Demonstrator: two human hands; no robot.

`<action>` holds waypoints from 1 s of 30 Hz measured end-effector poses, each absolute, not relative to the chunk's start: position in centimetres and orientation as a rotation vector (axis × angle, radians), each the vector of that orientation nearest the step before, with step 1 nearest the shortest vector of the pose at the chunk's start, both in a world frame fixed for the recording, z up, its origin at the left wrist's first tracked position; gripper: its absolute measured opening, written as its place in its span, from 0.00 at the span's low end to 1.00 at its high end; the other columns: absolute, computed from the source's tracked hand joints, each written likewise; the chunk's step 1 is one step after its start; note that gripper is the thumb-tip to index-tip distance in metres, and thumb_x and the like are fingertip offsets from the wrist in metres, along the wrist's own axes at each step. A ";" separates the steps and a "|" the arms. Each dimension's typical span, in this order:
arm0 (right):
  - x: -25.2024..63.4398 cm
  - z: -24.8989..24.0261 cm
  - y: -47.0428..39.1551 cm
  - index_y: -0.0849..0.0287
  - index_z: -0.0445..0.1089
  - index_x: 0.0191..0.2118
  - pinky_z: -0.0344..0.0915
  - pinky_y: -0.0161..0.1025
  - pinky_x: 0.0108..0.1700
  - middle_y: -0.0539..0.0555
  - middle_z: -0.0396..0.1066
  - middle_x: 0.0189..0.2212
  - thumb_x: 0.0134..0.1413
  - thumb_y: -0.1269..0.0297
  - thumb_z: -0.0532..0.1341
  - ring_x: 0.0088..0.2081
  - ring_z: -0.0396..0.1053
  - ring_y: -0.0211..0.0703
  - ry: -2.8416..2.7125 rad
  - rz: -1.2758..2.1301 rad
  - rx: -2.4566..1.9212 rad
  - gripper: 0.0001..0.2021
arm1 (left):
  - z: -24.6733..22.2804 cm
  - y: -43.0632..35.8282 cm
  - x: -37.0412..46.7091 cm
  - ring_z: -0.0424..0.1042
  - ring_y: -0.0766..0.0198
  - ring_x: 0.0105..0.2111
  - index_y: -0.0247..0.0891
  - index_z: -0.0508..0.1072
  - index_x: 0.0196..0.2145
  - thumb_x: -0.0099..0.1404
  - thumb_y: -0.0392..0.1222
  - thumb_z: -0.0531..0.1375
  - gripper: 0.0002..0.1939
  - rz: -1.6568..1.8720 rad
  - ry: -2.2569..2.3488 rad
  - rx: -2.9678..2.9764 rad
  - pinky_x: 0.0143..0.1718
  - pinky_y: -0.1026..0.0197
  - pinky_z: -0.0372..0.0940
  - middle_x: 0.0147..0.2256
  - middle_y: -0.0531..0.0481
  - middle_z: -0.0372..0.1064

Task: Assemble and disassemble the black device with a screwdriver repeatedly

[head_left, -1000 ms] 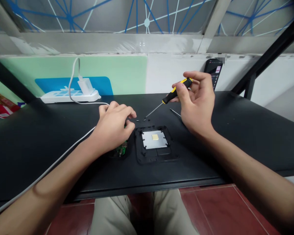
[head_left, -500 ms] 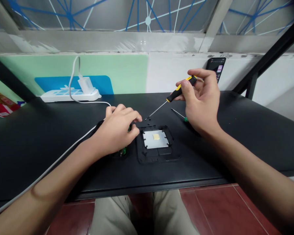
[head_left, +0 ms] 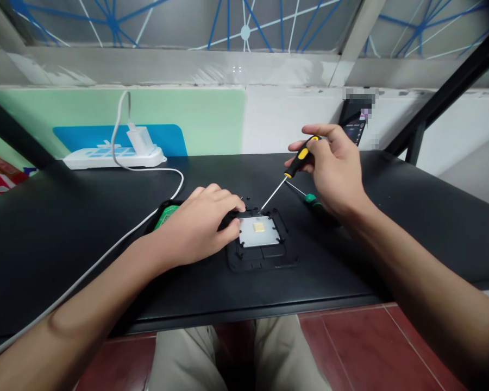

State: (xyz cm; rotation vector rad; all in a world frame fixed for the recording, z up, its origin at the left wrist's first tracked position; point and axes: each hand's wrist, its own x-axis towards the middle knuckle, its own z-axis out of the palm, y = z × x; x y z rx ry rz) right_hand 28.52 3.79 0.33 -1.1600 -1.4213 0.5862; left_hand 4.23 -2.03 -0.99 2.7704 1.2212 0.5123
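My right hand holds a yellow and black screwdriver, its shaft slanting down to the left. The tip is at the back edge of a black plastic cover, which bears a silver plate with a yellowish pad. My left hand rests over the cover's left side, thumb and forefinger apart at the silver plate's left corner, with nothing visible between them. Partly beneath this hand is a black casing with a green circuit board. Small dark screws lie behind the cover.
A green-handled screwdriver lies by my right wrist. A white cable crosses the black table from a power strip. A phone leans on the wall, and a red packet stands far left.
The screwdriver tip has moved from the loose screws to the cover's back edge. My left hand has shifted right onto the cover's left side, showing more of the green board.
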 end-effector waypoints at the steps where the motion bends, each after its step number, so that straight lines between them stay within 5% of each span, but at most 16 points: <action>1: 28.5 0.3 3.9 0.52 0.64 0.49 0.76 0.44 0.40 0.53 0.77 0.42 0.64 0.68 0.49 0.34 0.77 0.41 -1.397 0.598 -1.140 0.12 | -1.0 -2.1 4.2 0.69 0.51 0.48 0.38 0.73 0.48 0.69 0.42 0.54 0.13 0.510 1.214 2.775 0.50 0.47 0.62 0.47 0.46 0.75; 10: 28.6 0.1 4.6 0.55 0.67 0.43 0.68 0.37 0.25 0.49 0.74 0.30 0.60 0.71 0.52 0.23 0.71 0.36 -1.221 0.694 -0.982 0.09 | -1.0 -2.2 4.3 0.69 0.49 0.51 0.38 0.72 0.51 0.72 0.51 0.57 0.17 0.445 1.200 2.801 0.52 0.46 0.61 0.49 0.44 0.74; 30: 28.6 -0.6 5.0 0.52 0.65 0.44 0.74 0.40 0.32 0.47 0.74 0.32 0.62 0.69 0.54 0.27 0.74 0.37 -1.227 0.705 -0.861 0.08 | -1.1 -2.4 4.4 0.69 0.49 0.48 0.38 0.73 0.49 0.71 0.56 0.59 0.19 0.535 1.267 2.737 0.50 0.47 0.59 0.47 0.46 0.76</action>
